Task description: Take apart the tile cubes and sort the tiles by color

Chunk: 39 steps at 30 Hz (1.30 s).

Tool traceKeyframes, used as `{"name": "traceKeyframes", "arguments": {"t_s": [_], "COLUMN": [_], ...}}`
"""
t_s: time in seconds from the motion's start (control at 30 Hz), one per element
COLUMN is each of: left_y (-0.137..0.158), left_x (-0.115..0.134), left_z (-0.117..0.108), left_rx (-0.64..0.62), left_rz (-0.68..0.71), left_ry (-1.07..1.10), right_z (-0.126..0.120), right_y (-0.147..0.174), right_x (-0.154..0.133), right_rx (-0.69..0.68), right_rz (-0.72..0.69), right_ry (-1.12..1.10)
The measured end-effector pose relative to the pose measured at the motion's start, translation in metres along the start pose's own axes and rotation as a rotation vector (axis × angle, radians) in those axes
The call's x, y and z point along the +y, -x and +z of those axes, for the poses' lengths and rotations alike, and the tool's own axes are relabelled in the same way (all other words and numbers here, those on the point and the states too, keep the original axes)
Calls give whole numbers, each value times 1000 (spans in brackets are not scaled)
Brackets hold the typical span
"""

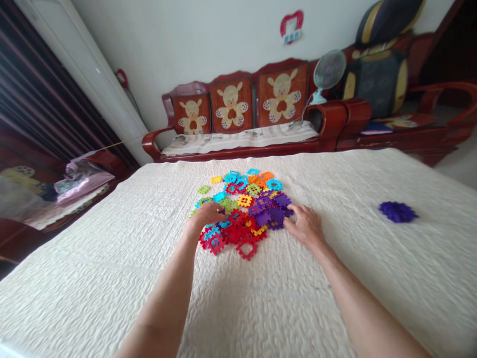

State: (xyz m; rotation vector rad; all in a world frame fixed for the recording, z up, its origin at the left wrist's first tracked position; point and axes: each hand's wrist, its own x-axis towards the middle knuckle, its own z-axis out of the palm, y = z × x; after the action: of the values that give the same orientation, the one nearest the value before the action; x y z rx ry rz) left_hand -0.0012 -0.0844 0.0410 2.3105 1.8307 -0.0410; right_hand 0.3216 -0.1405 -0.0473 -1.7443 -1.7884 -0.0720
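A heap of interlocking plastic tiles in several colours lies on the cream quilted cover [238, 308]. My left hand [208, 215] is at the heap's left side, its fingers curled down among the tiles; a bit of purple shows by the fingertips, but what they hold is hidden. My right hand [306, 224] touches the right edge of the purple tiles [276, 215], thumb and fingers apart. Red tiles [236, 232] lie nearest me, between the hands. Further back are a yellow tile [245, 201], orange tiles [267, 176] and light blue tiles [231, 176].
A separate pile of purple tiles [398, 212] sits to the right on the cover. Beyond the far edge stands a wooden sofa [324, 119] with bear cushions [231, 107]. A small fan [329, 69] is on its armrest. A pink bag [84, 179] lies at left.
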Motion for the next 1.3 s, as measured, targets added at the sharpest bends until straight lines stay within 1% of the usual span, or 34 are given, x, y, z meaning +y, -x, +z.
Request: {"name": "traceKeyframes", "arguments": {"t_s": [0.13, 0.27, 0.4, 0.47, 0.57, 0.63, 0.7, 0.77, 0.83, 0.87, 0.93, 1.0, 1.07, 1.17, 1.3], "left_y": [-3, -4, -1, -1, -9, -16, -23, -25, -20, -15, -4, 8, 16, 20, 17], "left_x": [4, 5, 2, 4, 21, 40, 58, 66, 61, 53, 34, 14, -1, -12, -17], "left_z": [3, 5, 0, -5, -11, -15, -19, -25, -29, -30, -27, -20, -10, 2, 9], "left_rx": [33, 68, 123, 161, 211, 239, 271, 302, 283, 242, 119, 2, -68, -89, -36], "left_rz": [3, 7, -25, -49, -55, -19, 37, 74, 101, 110, 117, 117, 152, 204, 191], "left_ry": [33, 72, 102, 114, 138, 217, 342, 391, 315, 246, 96, -19, -73, -78, -57], "right_z": [0, 0, -1, -1, -2, -2, -3, -3, -2, -2, -1, 0, 1, 1, 1], "right_y": [0, 0, 0, 0, 0, 0, 0, 0, 0, 0, 1, 1, 0, 0, -1], "right_x": [-1, -1, -1, -2, -3, -3, -3, -3, -2, -2, -2, -1, 0, 1, 2], "right_rx": [15, 1, -13, -21, -17, -14, -20, -30, -27, -20, -8, -5, -9, -21, -18], "right_rz": [-2, 1, 6, 17, 25, 23, 24, 26, 25, 21, 13, 10, 12, 10, 4], "right_ry": [1, 6, -1, -1, -4, -6, -4, -1, 3, 4, 8, 12, 16, 19, 15]}}
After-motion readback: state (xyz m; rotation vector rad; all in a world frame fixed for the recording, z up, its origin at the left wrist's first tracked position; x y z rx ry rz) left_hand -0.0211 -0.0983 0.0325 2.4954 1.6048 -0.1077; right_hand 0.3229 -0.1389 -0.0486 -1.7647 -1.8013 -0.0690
